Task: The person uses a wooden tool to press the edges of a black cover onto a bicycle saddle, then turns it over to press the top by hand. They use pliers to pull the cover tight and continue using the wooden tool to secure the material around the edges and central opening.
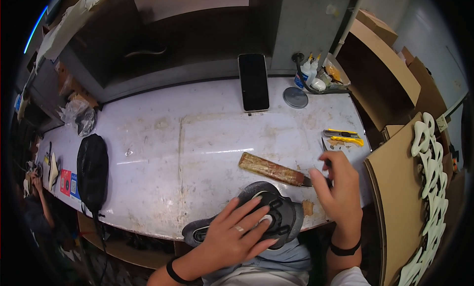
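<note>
A black and grey moulded piece (291, 214), curved and sole-like, rests at the table's front edge against my lap. My left hand (234, 234) lies over it with fingers spread, covering much of its middle. To the right, my right hand (340, 187) is closed around a slim dark pointed tool (324, 144), its tip sticking up past the index finger; its exact kind is hard to make out. Beside that hand lies a knife-like tool with a tape-wrapped brown handle (271, 168), its dark end reaching toward my thumb.
A yellow utility knife (344, 136) lies at the right. Farther back stand a phone (254, 82), a round grey lid (296, 97) and small bottles (310, 71). A black pouch (92, 172) lies at left. Cardboard with white cut-out shapes (431, 187) borders the right; another person's arm (44, 202) shows far left.
</note>
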Action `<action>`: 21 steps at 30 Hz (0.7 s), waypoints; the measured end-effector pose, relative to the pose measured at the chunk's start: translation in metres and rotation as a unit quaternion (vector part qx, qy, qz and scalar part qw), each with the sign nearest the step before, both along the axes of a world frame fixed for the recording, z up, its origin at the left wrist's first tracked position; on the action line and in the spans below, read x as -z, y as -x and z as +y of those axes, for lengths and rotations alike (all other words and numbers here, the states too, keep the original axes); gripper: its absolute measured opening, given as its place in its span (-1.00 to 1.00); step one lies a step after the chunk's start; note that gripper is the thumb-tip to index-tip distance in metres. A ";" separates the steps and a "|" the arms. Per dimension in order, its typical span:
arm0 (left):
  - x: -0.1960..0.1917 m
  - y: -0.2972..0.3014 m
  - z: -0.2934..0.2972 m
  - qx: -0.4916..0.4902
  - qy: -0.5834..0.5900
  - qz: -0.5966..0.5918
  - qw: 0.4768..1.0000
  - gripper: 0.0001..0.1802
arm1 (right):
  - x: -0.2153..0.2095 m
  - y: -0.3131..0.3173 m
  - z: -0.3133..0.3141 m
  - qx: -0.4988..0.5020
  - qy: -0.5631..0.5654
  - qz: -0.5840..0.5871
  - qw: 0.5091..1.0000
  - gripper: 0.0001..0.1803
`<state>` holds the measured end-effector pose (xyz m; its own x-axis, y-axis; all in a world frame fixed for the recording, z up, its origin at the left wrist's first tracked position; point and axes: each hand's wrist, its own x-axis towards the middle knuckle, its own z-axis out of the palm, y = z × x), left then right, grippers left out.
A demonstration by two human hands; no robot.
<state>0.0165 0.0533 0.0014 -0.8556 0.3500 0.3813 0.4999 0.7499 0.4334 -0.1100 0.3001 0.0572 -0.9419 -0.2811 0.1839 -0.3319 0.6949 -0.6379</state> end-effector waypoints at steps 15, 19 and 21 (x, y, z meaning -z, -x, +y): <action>0.020 -0.059 -0.085 -0.150 -0.044 -0.057 0.986 -0.51 | 0.055 0.012 -0.030 -0.129 -0.101 -0.003 0.986 -0.45; 0.025 -0.058 -0.086 -0.134 -0.090 -0.057 0.985 -0.47 | 0.068 0.004 -0.021 -0.068 0.011 0.017 0.998 -0.57; 0.026 -0.056 -0.084 -0.124 -0.102 -0.052 0.986 -0.46 | 0.060 -0.019 -0.013 0.006 0.198 0.026 0.980 -0.53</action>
